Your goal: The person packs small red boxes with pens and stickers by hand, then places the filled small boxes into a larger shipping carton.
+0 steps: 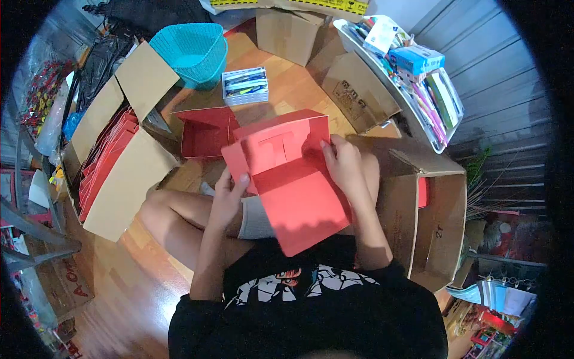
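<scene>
Holding a red card sheet (293, 179) over the lap, both hands are pinching its side edges: the left hand (227, 194) is gripping the left edge with fingers pressed together, the right hand (344, 161) is pinching the upper right edge. Its long axis is running away from the body, toward another red piece (206, 131) on the floor.

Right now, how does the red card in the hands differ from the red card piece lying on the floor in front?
The held card is up in the air over the lap, gripped by the left hand and the right hand; the floor piece lies untouched on the wood. The held card looks larger and shows a cut tab near its top; the floor piece shows raised side flaps. Both are the same red card with folds.
</scene>
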`<state>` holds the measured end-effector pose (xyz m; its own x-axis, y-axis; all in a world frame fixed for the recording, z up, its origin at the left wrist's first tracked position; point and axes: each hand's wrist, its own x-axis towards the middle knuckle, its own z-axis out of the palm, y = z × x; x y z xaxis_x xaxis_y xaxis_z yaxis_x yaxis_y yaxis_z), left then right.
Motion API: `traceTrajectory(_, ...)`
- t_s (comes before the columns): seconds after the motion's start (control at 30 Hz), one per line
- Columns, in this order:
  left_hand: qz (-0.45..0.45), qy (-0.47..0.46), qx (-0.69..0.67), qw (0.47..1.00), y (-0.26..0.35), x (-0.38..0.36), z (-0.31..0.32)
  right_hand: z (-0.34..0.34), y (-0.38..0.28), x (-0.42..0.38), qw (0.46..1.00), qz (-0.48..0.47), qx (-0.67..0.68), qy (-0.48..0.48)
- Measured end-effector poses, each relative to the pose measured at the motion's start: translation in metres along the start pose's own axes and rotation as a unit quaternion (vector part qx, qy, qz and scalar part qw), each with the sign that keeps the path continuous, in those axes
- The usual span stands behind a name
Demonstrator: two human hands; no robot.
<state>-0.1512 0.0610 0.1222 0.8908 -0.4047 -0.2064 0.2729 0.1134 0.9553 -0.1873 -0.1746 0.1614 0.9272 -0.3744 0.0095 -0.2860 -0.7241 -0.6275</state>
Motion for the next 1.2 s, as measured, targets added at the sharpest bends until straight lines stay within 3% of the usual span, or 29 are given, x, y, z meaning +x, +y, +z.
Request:
traceTrajectory(0.03, -0.001, -0.001, 0.002, 1.0, -0.003, 0.003, -0.002, 0.003, 0.004, -0.003, 1.0, 0.002, 0.001, 0.001)
traceTrajectory(0.07, 0.047, 0.081, 0.168, 0.981, 0.0, 0.006, -0.002, 0.007, 0.009, -0.007, 0.999, -0.037, -0.022, 0.022)
traceTrajectory(0.1, 0.095, 0.159, 0.329, 0.926, 0.004, 0.008, 0.0, 0.011, 0.013, -0.011, 0.995, -0.076, -0.046, 0.043)
traceTrajectory(0.13, 0.095, 0.155, 0.33, 0.926, 0.009, 0.003, 0.005, 0.015, 0.016, -0.016, 0.995, -0.073, -0.046, 0.045)
traceTrajectory(0.17, 0.211, 0.221, 0.458, 0.835, 0.027, -0.005, 0.02, 0.019, 0.017, -0.02, 0.995, -0.053, -0.061, 0.052)
traceTrajectory(0.2, 0.318, 0.278, 0.565, 0.709, 0.037, -0.01, 0.031, 0.021, 0.016, -0.024, 0.995, -0.033, -0.077, 0.059)
traceTrajectory(0.27, 0.352, 0.264, 0.53, 0.724, 0.038, -0.014, 0.043, 0.023, 0.001, -0.031, 0.994, -0.013, -0.068, 0.08)
traceTrajectory(0.37, 0.372, 0.39, 0.563, 0.626, 0.056, -0.02, 0.057, 0.02, -0.001, -0.039, 0.99, 0.015, -0.071, 0.121)
traceTrajectory(0.4, 0.379, 0.387, 0.56, 0.627, 0.057, -0.018, 0.054, 0.018, -0.001, -0.037, 0.986, 0.03, -0.081, 0.141)
traceTrajectory(0.47, 0.275, 0.259, 0.586, 0.717, 0.055, -0.021, 0.048, 0.009, 0.0, -0.037, 0.985, 0.049, -0.102, 0.134)
traceTrajectory(0.53, 0.24, 0.214, 0.629, 0.708, 0.052, -0.013, 0.052, -0.001, 0.0, -0.039, 0.983, 0.064, -0.125, 0.12)
traceTrajectory(0.6, 0.208, 0.173, 0.669, 0.692, 0.046, -0.003, 0.05, -0.008, -0.002, -0.044, 0.977, -0.05, -0.135, 0.16)
traceTrajectory(0.67, 0.106, 0.153, 0.648, 0.739, 0.035, 0.01, 0.041, -0.013, -0.009, -0.053, 0.983, -0.033, -0.126, 0.126)
traceTrajectory(0.8, 0.141, 0.131, 0.602, 0.775, 0.012, 0.027, 0.033, -0.012, -0.006, -0.06, 0.997, 0.02, -0.069, 0.032)
traceTrajectory(0.93, 0.122, 0.07, 0.559, 0.817, 0.001, 0.04, 0.025, -0.051, 0.015, -0.038, 0.995, -0.02, -0.088, 0.045)
traceTrajectory(0.97, 0.11, 0.073, 0.554, 0.822, -0.003, 0.043, 0.022, -0.074, 0.026, -0.023, 0.997, 0.008, -0.031, 0.064)
traceTrajectory(1.0, 0.109, 0.073, 0.55, 0.825, -0.009, 0.046, 0.017, -0.107, 0.032, -0.004, 0.985, 0.086, -0.092, 0.117)
traceTrajectory(1.03, 0.084, 0.06, 0.502, 0.859, -0.016, 0.047, 0.01, -0.14, 0.025, 0.015, 0.964, 0.098, -0.048, 0.241)
traceTrajectory(1.07, 0.059, 0.046, 0.452, 0.889, -0.024, 0.047, 0.007, -0.168, 0.048, 0.039, 0.933, -0.042, -0.156, 0.322)
traceTrajectory(1.1, 0.059, 0.044, 0.45, 0.89, -0.032, 0.044, 0.006, -0.187, 0.066, 0.068, 0.906, -0.131, -0.228, 0.331)
traceTrajectory(1.2, 0.053, 0.063, 0.382, 0.92, -0.05, 0.035, 0.0, -0.196, 0.088, 0.133, 0.889, -0.121, -0.339, 0.283)
